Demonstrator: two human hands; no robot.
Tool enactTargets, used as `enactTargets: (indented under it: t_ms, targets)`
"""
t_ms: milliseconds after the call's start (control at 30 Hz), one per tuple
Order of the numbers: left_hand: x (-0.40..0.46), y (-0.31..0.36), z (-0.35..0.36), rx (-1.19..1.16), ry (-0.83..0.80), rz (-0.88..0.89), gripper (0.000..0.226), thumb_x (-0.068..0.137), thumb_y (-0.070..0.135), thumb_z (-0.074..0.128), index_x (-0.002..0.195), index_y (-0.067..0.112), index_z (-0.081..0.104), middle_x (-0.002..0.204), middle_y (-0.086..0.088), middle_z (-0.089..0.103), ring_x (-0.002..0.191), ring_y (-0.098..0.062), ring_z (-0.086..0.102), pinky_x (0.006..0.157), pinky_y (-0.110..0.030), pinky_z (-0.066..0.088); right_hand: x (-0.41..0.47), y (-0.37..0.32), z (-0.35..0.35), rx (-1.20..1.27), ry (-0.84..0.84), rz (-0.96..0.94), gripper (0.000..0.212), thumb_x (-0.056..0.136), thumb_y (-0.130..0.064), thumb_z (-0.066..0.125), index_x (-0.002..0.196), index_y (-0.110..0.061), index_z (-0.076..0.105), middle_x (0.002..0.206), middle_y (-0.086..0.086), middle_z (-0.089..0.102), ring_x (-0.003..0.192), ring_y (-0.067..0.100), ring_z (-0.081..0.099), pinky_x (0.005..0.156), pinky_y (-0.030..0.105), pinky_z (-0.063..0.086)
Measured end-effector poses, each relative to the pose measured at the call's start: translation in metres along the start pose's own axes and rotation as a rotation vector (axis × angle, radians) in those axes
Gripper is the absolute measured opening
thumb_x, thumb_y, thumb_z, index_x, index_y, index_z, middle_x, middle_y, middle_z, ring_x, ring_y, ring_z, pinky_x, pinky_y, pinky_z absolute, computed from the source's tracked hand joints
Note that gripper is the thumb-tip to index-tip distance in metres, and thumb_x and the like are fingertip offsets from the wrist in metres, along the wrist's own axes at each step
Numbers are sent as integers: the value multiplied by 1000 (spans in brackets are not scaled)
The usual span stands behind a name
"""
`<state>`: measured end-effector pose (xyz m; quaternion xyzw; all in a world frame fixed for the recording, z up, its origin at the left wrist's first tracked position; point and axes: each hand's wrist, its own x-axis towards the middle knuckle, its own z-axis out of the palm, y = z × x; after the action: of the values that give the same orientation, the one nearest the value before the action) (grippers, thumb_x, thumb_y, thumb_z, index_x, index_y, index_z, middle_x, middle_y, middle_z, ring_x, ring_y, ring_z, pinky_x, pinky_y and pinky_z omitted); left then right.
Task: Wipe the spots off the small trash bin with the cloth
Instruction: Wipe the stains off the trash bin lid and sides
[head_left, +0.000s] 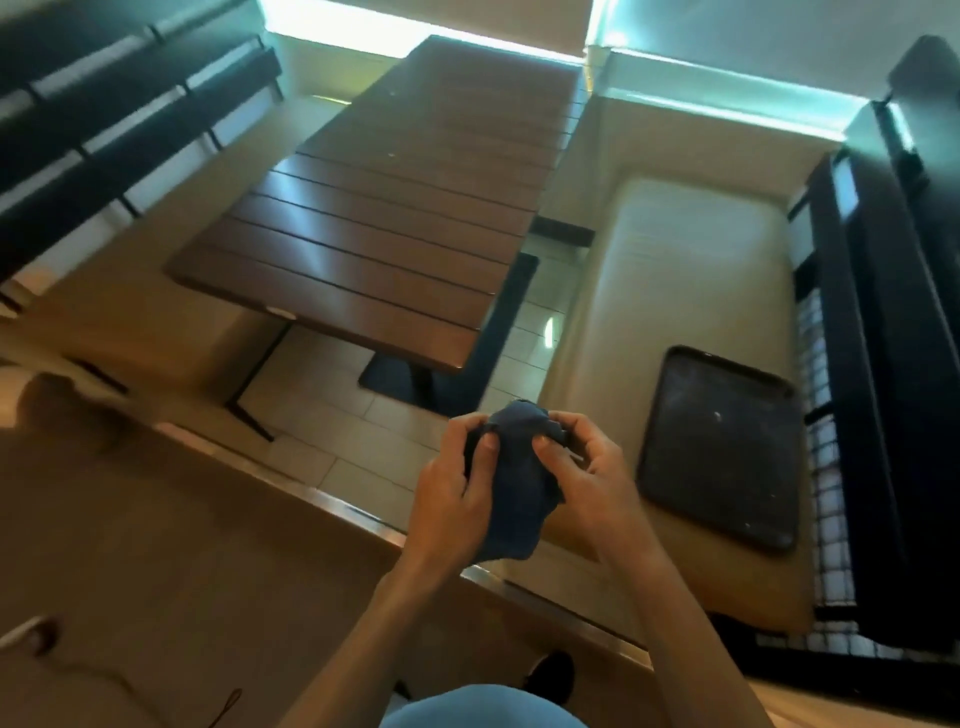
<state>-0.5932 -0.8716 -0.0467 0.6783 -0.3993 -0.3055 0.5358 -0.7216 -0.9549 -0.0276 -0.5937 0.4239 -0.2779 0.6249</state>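
Dark blue cloth (511, 483) bunched, hanging crumpled in mid-air; trash bin not seen.

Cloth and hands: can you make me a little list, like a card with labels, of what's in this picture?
cloth: dark blue, bunched up
left hand: grip on the cloth's left side
right hand: grip on the cloth's right side
cloth position: held in the air, touching no surface
tray: dark, flat on the beige bench at right
table: brown wooden slats, ahead of the hands
floor: pale tiles under the table
trash bin: not seen in this view
wiping: not started yet
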Motion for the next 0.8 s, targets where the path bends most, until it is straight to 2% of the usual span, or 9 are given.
enactTargets:
  t_ms: [133,300,367,500,667,800]
  targets:
    - [-7,-26,-77,11,99,-34,20,106,32,43,121,26,55,103,14,65,96,-6,66,77,-26,57,9,2,82,5,-102,48,18,97,-20,58,114,-24,62,110,-4,69,105,9,67,81,29,59]
    - [-16,-57,-168,13,229,-86,19,106,32,44,117,26,57,101,11,66,92,-6,67,71,-27,57,16,5,183,-22,-204,80,18,99,-21,56,116,-23,61,110,-3,69,106,10,67,85,39,60]
    - [-20,-69,-201,12,277,-119,19,105,34,44,117,26,58,102,11,67,93,-6,67,74,-29,57,18,7,221,-10,-241,108,16,99,-20,56,114,-23,61,108,-5,70,102,8,68,81,38,61]
    - [-27,-86,-257,-6,345,-200,21,105,41,43,117,31,57,105,10,67,97,-8,67,78,-37,59,25,8,286,-30,-326,141,14,99,-21,55,110,-26,61,104,-8,70,96,2,68,70,27,60]
    - [-28,-99,-318,-14,502,-231,20,105,37,44,117,30,58,104,15,67,94,-1,65,71,-18,53,45,2,360,-82,-440,159,15,99,-25,55,112,-26,61,100,-11,71,94,4,69,70,28,60]
    - [-21,-112,-365,20,605,-249,19,106,34,44,117,30,57,104,14,65,93,-2,65,70,-17,52,64,-1,420,-106,-521,154,14,98,-26,55,110,-25,62,101,-8,72,93,5,69,75,32,61]
